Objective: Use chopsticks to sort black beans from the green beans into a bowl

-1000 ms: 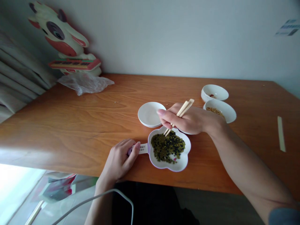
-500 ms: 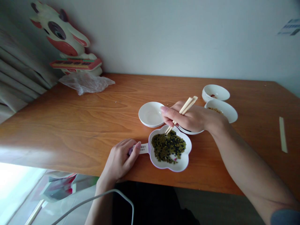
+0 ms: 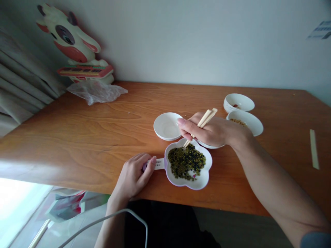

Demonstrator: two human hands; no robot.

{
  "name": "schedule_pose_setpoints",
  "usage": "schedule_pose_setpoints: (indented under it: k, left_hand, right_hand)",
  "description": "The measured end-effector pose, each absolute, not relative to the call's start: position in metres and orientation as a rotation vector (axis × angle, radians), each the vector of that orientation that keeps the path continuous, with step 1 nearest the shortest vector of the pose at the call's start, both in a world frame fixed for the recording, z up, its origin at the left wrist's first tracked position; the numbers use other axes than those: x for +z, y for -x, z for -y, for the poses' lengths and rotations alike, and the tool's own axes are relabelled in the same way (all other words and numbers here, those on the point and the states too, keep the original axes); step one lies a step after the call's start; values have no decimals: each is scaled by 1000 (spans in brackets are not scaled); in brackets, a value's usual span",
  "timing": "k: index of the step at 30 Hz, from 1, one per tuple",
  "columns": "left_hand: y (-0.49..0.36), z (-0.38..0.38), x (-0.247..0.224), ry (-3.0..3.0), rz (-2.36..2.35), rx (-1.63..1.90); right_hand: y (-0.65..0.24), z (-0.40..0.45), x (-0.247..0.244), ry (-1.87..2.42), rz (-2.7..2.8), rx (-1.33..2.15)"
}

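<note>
Two pale chopsticks (image 3: 201, 124) were gripped by the right hand (image 3: 213, 132), their tips at the green and dark beans (image 3: 184, 163) on its near side, while the left hand (image 3: 134, 175) grasped the handle (image 3: 159, 164) of the scalloped dish (image 3: 205, 175), which lay to that hand's right.

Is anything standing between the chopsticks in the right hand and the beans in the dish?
Nothing visible. The chopsticks in the right hand slant over the far side of the dish, tips at the far edge of the beans. The left hand grips the handle, off that path.
</note>
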State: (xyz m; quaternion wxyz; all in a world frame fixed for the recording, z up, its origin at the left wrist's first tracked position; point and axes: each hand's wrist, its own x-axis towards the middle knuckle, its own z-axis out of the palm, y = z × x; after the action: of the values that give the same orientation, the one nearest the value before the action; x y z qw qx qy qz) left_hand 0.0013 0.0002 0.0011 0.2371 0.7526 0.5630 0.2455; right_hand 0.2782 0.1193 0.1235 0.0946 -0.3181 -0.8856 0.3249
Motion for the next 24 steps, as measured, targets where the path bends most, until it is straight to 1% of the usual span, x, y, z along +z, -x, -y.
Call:
schedule_pose_setpoints:
  k: [13, 24]
  left_hand:
    - [-1, -1, 2, -2061, -1546, 666]
    - [-2, 0, 3, -2064, -1546, 680]
  right_hand:
    - [-276, -116, 128, 934, 2652, 1002]
    - [-274, -114, 128, 962, 2684, 916]
